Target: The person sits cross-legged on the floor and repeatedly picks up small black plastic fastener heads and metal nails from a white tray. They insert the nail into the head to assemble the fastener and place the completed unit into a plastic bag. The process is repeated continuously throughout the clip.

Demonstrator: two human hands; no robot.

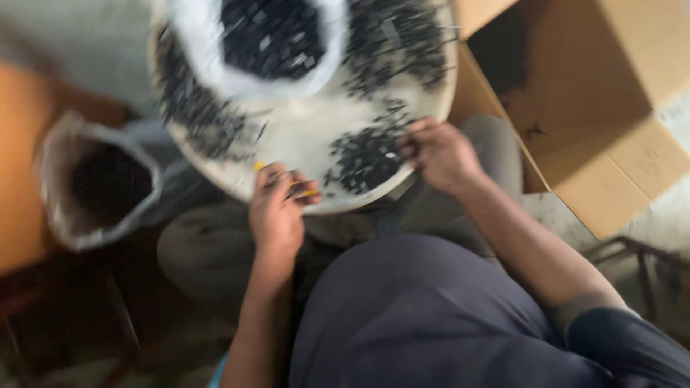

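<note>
A pile of small black parts lies near the front edge of a round pale tray; the right hand rests at the pile's right side, fingers curled into the parts, though blur hides whether they pinch any. The left hand, at the tray's near rim, has its fingers closed on a thin yellow tool. A white bag of more parts sits on the tray, an open cardboard box stands right, and another bag lies left.

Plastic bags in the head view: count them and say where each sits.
2. One white plastic bag of dark pieces sits on the round tray; one open bag lies left below it. Others may be out of view.
</note>
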